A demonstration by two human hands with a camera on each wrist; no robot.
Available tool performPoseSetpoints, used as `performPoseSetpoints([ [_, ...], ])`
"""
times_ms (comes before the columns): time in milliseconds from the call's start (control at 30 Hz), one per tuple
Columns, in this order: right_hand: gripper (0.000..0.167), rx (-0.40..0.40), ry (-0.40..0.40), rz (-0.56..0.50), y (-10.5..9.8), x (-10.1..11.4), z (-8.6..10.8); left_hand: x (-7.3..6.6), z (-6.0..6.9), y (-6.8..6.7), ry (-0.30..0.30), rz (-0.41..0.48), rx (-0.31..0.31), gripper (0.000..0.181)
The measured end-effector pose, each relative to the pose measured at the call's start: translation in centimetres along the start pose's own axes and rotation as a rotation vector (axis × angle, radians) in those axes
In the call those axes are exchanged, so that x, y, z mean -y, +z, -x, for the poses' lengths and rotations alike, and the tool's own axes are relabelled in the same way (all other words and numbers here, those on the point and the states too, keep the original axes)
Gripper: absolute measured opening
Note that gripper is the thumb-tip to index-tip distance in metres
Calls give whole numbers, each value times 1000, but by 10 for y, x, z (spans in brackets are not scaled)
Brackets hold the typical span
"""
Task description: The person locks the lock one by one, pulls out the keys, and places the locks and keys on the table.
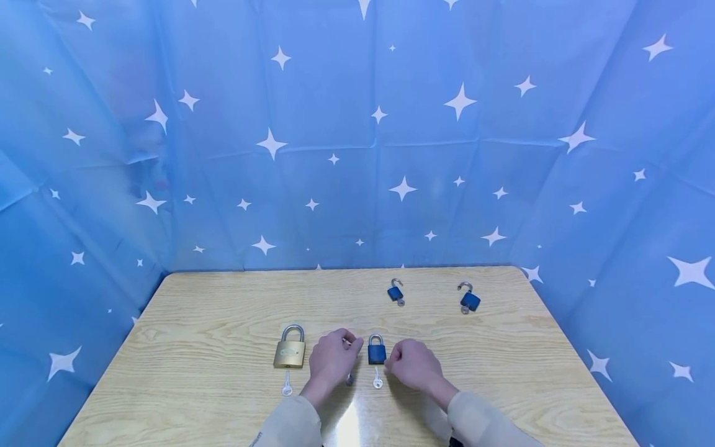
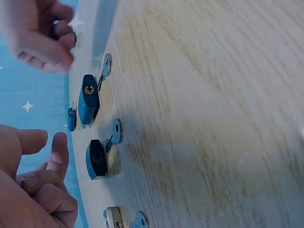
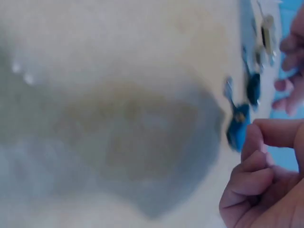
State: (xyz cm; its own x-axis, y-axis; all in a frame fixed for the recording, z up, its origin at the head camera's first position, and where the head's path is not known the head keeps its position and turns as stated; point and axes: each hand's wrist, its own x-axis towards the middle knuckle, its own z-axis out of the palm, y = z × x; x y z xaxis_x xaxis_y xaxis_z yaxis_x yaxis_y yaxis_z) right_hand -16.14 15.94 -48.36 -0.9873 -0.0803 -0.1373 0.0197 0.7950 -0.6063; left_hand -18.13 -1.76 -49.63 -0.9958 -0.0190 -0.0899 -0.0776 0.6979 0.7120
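My left hand (image 1: 333, 360) hovers over a dark blue padlock (image 2: 96, 159), which it mostly hides in the head view. Its thumb and forefinger stand apart, nothing between them. A key (image 2: 115, 133) lies in front of that padlock. To the right, a blue padlock (image 1: 377, 352) with a closed shackle has its own key (image 1: 377, 379) below it. Just right of this padlock is my right hand (image 1: 416, 365), its fingers loosely bent. The right wrist view is blurred; thumb and forefinger tips come close together there, with no object visible in the hand (image 3: 266, 180).
Left of my hands lies a large brass padlock (image 1: 289, 352) with a key (image 1: 287, 385) before it. Farther back, two small blue padlocks (image 1: 395, 293) (image 1: 470, 302) have open shackles and keys at their bases. A blue star-patterned curtain (image 1: 335, 186) surrounds the wooden table (image 1: 223, 304).
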Motion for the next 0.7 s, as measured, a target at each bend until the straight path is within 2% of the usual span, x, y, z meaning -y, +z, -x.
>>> performPoseSetpoints([
  [200,20,-53,18,65,-21,-4,-23,-1,0,1,29,10,4,20],
  [367,8,-104,0,208,-29,-11,-48,0,-2,5,52,19,10,20],
  [500,14,-166,-13,315,-31,-17,-69,-3,-4,8,56,-11,-10,20],
  [600,18,-200,-8,341,-28,-19,-84,-6,-4,9,50,-21,-29,19],
  [700,20,-222,0,356,-23,-20,-97,-7,-2,10,43,2,-19,19],
])
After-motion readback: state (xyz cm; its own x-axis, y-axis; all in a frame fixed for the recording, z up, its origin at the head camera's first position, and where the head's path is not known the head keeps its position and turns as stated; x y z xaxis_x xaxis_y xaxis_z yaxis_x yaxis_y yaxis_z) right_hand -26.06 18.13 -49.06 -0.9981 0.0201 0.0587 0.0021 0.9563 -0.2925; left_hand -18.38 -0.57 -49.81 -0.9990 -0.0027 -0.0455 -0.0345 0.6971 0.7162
